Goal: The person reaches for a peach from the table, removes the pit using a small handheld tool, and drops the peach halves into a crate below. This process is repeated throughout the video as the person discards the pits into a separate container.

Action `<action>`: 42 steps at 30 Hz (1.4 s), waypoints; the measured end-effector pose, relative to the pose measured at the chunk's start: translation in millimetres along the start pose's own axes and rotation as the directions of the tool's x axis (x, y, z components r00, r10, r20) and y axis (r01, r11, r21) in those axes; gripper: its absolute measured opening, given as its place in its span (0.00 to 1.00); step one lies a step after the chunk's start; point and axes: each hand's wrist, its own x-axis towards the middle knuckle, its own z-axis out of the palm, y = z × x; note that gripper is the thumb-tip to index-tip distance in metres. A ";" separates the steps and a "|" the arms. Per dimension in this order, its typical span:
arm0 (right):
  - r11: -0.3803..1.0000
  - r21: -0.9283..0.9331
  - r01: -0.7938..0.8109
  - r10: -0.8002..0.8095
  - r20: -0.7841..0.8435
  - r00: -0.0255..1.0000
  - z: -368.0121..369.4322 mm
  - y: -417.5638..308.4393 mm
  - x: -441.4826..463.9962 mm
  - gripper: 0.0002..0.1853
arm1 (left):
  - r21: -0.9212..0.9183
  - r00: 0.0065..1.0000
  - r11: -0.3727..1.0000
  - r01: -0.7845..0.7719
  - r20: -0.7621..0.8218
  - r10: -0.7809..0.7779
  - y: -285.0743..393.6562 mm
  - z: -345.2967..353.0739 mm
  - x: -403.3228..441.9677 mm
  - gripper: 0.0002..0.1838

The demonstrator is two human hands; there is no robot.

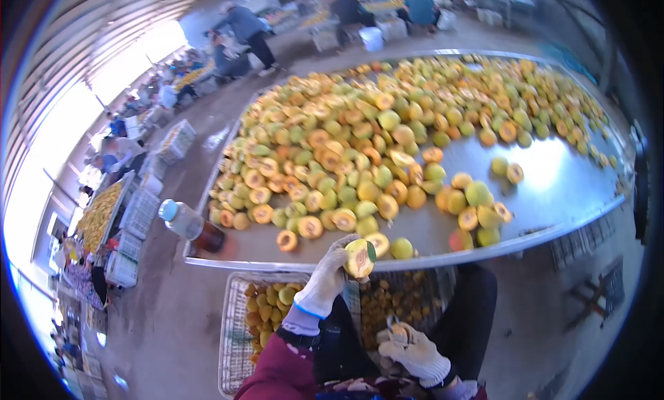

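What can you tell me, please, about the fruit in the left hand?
The fruit shows a cut, pale cream face with a brownish centre, turned toward the camera, and yellow-green skin at its rim. A green leaf overlaps its right side. The gloved left hand holds it by the near edge of the table.

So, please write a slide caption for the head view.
A gloved left hand holds a cut fruit near a metal table bearing piled fruit.
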 end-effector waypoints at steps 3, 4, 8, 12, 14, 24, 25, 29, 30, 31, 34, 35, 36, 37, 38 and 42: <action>0.983 -0.164 0.080 -0.081 0.005 0.997 2.4 2.0 -1.8 0.16 | -0.057 0.995 0.993 0.101 -0.012 -0.102 -12.3 41.8 -41.8 0.30; 0.988 -0.142 0.052 -0.056 -0.025 0.998 1.8 4.2 -2.8 0.16 | -0.092 0.980 0.980 0.179 -0.073 -0.186 -14.5 53.0 -50.4 0.32; 0.850 -0.514 0.114 -0.197 -0.110 0.974 3.3 1.8 -6.1 0.23 | -0.006 0.979 0.981 0.195 -0.057 -0.195 -28.0 73.4 -63.3 0.37; 0.759 -0.642 0.105 -0.270 -0.163 0.949 4.4 -3.7 -8.5 0.25 | 0.002 0.987 0.987 0.161 -0.022 -0.160 -35.1 75.4 -73.5 0.34; 0.728 -0.680 0.084 -0.272 -0.175 0.946 4.2 -2.3 -9.7 0.25 | 0.052 0.991 0.990 0.132 -0.012 -0.132 -38.2 75.6 -74.8 0.34; 0.686 -0.716 0.130 -0.386 -0.207 0.899 2.4 5.5 -19.0 0.21 | 0.383 1.000 0.923 -0.029 0.016 0.025 -30.3 106.9 -80.5 0.25; 0.738 -0.658 0.149 -0.348 -0.182 0.920 2.6 2.6 -17.4 0.20 | 0.475 0.999 0.880 -0.002 0.043 -0.021 -22.1 108.3 -77.7 0.22; 0.883 -0.450 0.131 -0.251 -0.219 0.943 1.5 -5.0 -26.0 0.17 | 0.374 0.986 0.925 0.066 0.118 -0.118 -28.4 94.8 -69.1 0.27; 0.862 -0.464 0.204 -0.347 -0.248 0.904 -2.1 2.6 -18.9 0.16 | 0.280 0.986 0.954 0.108 0.092 -0.139 -30.9 96.9 -71.2 0.28; 0.837 -0.474 0.274 -0.438 -0.278 0.855 -9.4 14.2 -13.1 0.16 | 0.178 0.984 0.973 0.146 0.074 -0.161 -34.1 98.4 -72.7 0.29; 0.845 -0.450 0.290 -0.482 -0.405 0.777 -25.8 22.0 -0.4 0.13 | 0.463 0.985 0.886 -0.023 0.163 -0.060 -39.2 93.0 -74.3 0.33; 0.841 -0.411 0.352 -0.520 -0.432 0.737 -29.2 19.4 2.8 0.12 | 0.617 0.964 0.767 -0.177 0.264 0.010 -44.6 84.3 -74.6 0.34; 0.847 -0.441 0.297 -0.507 -0.500 0.702 -28.1 10.4 1.5 0.11 | 0.661 0.969 0.748 -0.067 0.222 -0.109 -40.6 85.3 -79.7 0.35; 0.844 -0.358 0.400 -0.536 -0.612 0.582 -22.8 13.5 5.7 0.12 | 0.696 0.958 0.717 0.045 0.174 -0.229 -38.4 86.7 -85.2 0.37; 0.855 -0.247 0.456 -0.508 -0.571 0.645 -30.4 15.7 7.4 0.13 | 0.715 0.933 0.691 0.105 0.171 -0.318 -54.3 73.8 -84.0 0.38; 0.850 -0.138 0.509 -0.503 -0.505 0.702 -31.4 11.8 8.5 0.10 | 0.560 0.957 0.827 0.042 0.214 -0.194 -76.8 62.3 -89.0 0.38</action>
